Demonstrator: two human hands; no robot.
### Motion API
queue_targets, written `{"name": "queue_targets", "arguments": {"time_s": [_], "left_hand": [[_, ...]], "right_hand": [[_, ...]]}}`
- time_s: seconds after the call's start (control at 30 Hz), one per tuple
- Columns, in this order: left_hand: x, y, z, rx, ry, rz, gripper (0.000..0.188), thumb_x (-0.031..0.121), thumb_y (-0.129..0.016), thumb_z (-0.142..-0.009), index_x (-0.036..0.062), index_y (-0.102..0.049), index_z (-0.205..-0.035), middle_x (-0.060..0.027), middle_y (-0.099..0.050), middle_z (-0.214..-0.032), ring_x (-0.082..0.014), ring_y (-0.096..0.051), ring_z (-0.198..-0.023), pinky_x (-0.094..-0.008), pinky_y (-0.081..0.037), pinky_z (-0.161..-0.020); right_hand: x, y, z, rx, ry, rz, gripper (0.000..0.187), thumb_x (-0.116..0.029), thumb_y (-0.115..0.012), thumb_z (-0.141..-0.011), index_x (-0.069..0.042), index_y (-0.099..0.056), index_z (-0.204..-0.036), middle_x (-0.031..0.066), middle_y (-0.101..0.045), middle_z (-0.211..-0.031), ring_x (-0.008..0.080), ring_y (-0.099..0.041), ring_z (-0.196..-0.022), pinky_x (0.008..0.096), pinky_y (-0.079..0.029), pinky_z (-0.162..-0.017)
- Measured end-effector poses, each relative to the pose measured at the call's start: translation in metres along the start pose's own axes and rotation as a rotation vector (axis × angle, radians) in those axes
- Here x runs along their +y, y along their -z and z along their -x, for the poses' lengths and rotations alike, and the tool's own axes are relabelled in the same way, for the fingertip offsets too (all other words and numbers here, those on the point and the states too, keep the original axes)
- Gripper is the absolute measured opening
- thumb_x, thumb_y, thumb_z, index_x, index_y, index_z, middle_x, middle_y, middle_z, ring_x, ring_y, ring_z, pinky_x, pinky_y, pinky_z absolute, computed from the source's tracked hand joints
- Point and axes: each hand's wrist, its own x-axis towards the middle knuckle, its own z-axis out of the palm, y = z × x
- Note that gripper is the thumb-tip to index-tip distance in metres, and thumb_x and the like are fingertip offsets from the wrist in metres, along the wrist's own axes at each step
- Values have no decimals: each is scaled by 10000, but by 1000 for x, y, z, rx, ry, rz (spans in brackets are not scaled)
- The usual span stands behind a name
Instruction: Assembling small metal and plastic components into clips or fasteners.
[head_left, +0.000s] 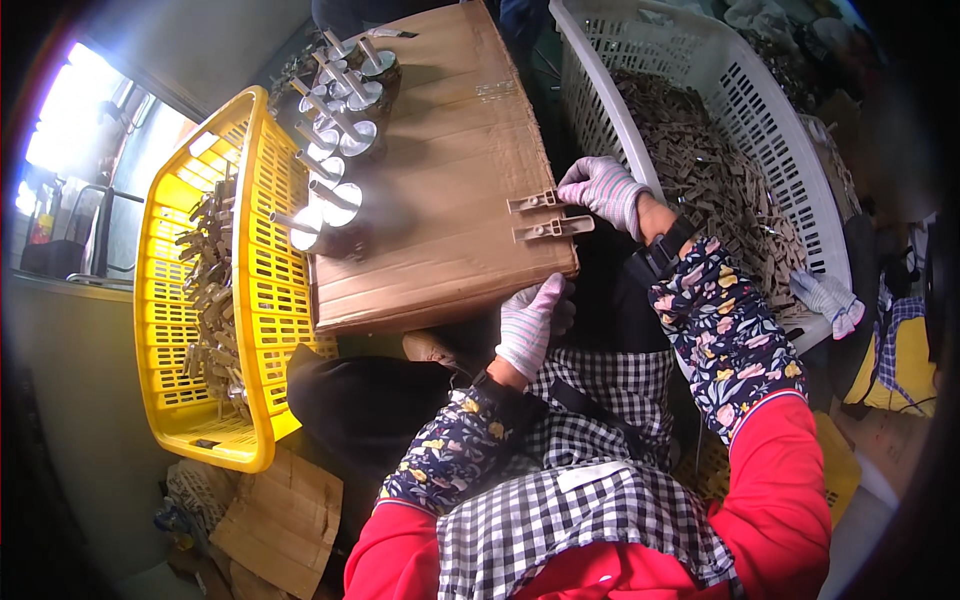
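Two beige plastic clip-like pieces lie side by side at the right edge of a cardboard box (440,150). At the outer end of the farther clip piece (535,202), my gloved right hand (605,190) is closed, thumb and fingers pinched on it. The nearer clip piece (553,229) juts slightly past the edge, untouched. My left hand (530,322), in a striped glove, is closed beside the box's near right corner. Whatever its curled fingers hold, if anything, is hidden.
Shiny round metal discs with upright rods (340,200) stand along the box's left side. Left of them, a yellow basket (265,300) holds several metallic pieces. A white basket (600,95) full of brownish clip pieces stands at right, a loose glove (828,300) on its rim.
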Motion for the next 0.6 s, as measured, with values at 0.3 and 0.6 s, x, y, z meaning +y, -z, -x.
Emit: {"name": "queue_targets", "arguments": {"time_s": [0.3,0.6], "left_hand": [[2,-8,5,77,-87,-15,325,325,-618,-843,3,-621,-880,-24,-567,-635,-103,-510,-505,-227,-413,-471],[1,-14,1,17,-14,56,246,288,-654,-820,44,-624,-830,-19,-584,-616,-110,-523,-502,-226,-418,-478]], "right_hand": [[-19,13,16,31,203,359,452,-378,-670,-749,-8,-605,-999,176,-634,-900,289,-609,-848,365,-470,-775],[133,207,46,456,-265,11,337,-251,-598,-804,2,-616,-1025,104,-649,-936,190,-605,-804,294,-482,-723]]}}
